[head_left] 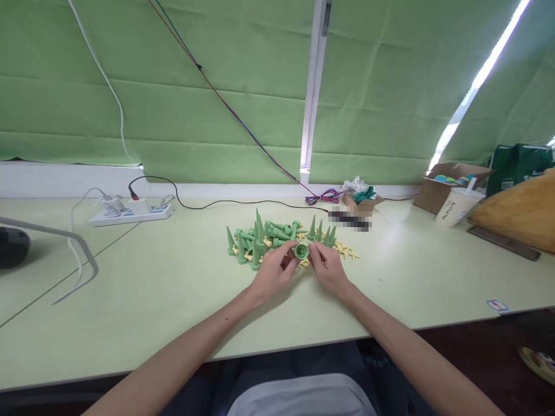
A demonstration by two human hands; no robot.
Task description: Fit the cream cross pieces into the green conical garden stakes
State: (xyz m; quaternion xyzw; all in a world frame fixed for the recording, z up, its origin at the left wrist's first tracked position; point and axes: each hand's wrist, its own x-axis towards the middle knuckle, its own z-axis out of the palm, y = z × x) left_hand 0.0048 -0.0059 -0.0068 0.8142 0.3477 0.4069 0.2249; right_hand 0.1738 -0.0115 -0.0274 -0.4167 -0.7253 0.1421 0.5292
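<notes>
Pale table (151,289), lower frame. On it: green spikes (256,254), some upright, yellow pieces (344,249) at centre; white power strip (130,216) left; small carton (363,205) right of centre; cup (457,207), brown box (430,195) far right.

Over my feed I read "A LITTLE TEA" on the pale cup (459,203). The sticker (496,305) on the bench (411,283) bore an indistinct red mark (497,304).

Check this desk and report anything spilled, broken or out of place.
Nothing looks broken or spilled, though small yellow pieces lie loosely scattered beside the green spikes. The oddest thing is a dark item in front of the small box: blurred into blocks, its details cannot be told.
</notes>
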